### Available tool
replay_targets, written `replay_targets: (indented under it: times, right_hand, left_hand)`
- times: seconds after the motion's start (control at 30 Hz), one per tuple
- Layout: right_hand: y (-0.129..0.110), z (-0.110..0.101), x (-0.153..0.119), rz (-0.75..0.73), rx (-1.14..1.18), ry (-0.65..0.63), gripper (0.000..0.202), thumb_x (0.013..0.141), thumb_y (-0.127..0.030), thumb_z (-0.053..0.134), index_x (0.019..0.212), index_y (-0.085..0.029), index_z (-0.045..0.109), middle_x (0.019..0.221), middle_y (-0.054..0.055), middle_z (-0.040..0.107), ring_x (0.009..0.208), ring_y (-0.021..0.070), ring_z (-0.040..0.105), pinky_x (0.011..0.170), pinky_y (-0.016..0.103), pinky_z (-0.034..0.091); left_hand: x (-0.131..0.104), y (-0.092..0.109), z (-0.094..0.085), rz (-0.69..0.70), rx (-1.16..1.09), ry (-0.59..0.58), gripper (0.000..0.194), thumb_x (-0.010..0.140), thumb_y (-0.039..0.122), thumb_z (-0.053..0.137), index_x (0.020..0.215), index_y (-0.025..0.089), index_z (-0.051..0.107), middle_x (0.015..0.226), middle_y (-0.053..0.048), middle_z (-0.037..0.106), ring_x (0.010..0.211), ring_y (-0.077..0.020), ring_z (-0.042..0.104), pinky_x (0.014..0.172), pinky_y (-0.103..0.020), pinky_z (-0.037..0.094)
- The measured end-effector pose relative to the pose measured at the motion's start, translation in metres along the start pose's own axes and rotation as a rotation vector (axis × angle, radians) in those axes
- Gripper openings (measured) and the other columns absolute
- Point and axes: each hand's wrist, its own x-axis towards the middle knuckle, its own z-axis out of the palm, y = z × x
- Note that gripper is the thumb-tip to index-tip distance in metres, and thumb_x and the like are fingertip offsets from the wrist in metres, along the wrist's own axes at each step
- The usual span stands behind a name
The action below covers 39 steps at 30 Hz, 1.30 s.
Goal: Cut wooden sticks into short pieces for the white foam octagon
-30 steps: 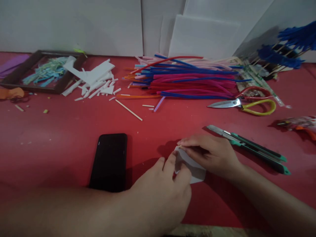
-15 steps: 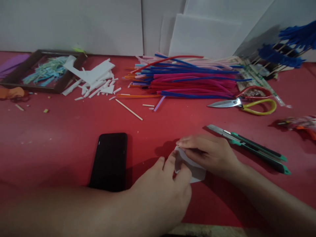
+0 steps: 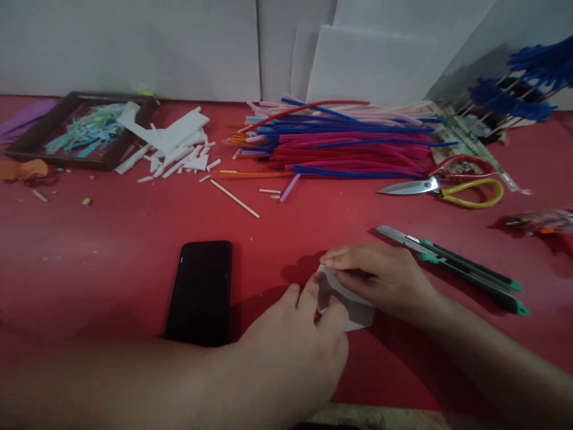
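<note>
A small white piece (image 3: pixel 358 313), thin like paper or foam, lies on the red table between my hands. My left hand (image 3: pixel 298 343) is closed on its left side, with curled fingers at its edge. From the right, my right hand (image 3: pixel 380 275) pinches its upper edge with thumb and fingertips. The fingertips of both hands are close together near the piece's top left corner. What lies under my left palm is hidden. A green and black box cutter (image 3: pixel 470 278) lies just right of my right hand, and a black phone (image 3: pixel 200 292) lies left of my left hand.
Scissors (image 3: pixel 447 188) with red and yellow handles lie at the right, beside a heap of coloured pipe cleaners (image 3: pixel 340 140). White scraps (image 3: pixel 174 140) and a brown frame (image 3: pixel 67 158) are at the back left. A thin stick (image 3: pixel 235 198) lies behind the phone.
Both hands hold nearly the same pose on the white piece. The whole view has shifted very slightly, with objects at the left appearing a little further right.
</note>
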Motion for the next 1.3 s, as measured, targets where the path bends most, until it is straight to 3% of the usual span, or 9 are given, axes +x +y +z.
replay_targets:
  times: [0.2,0.37,0.53,0.77,1.3]
  right_hand:
    - [0.0012,0.0004,0.0005,0.062,0.002,-0.019,0.017,0.089,-0.014,0.053,0.088,-0.023,0.068,0.086,0.0,0.077,0.079,0.013,0.074,0.07,0.02,0.06]
    - [0.0001,-0.0016,0.0029,0.094,0.051,-0.03,0.015,0.087,-0.014,0.055,0.084,-0.022,0.067,0.083,0.001,0.077,0.077,0.0127,0.073,0.067,0.019,0.058]
    - [-0.0028,-0.0036,0.0036,0.047,0.091,-0.045,0.016,0.09,-0.016,0.053,0.083,-0.021,0.067,0.083,0.001,0.076,0.079,0.0128,0.073,0.068,0.019,0.058]
    - [0.0028,-0.007,0.0031,0.07,0.046,-0.09,0.019,0.093,-0.021,0.054,0.089,-0.026,0.072,0.087,0.0,0.077,0.084,0.0142,0.074,0.072,0.023,0.06]
    - [-0.0002,-0.0067,0.0012,0.115,-0.014,-0.028,0.016,0.09,-0.017,0.058,0.092,-0.023,0.074,0.087,0.0,0.078,0.079,0.0143,0.075,0.07,0.021,0.061]
  left_hand:
    - [0.0,-0.0004,-0.0011,-0.004,-0.032,-0.066,0.036,0.089,0.031,0.061,0.119,0.013,0.066,0.125,-0.017,0.063,0.12,-0.0376,0.059,0.087,-0.047,0.054]
    - [-0.0003,-0.0002,-0.0014,-0.048,-0.034,-0.103,0.054,0.092,0.035,0.058,0.143,0.021,0.046,0.139,-0.017,0.055,0.124,-0.0341,0.057,0.087,-0.043,0.054]
    - [0.0003,-0.0017,-0.0005,-0.023,-0.006,-0.057,0.038,0.089,0.031,0.062,0.124,0.016,0.064,0.125,-0.013,0.064,0.118,-0.0356,0.06,0.088,-0.045,0.054]
    - [-0.0006,-0.0019,0.0013,-0.011,-0.013,-0.028,0.04,0.085,0.033,0.067,0.121,0.015,0.065,0.122,-0.013,0.065,0.117,-0.0358,0.061,0.088,-0.046,0.054]
    - [-0.0012,-0.0015,0.001,-0.004,-0.015,-0.024,0.041,0.085,0.035,0.068,0.121,0.015,0.065,0.124,-0.015,0.064,0.118,-0.0378,0.061,0.088,-0.048,0.054]
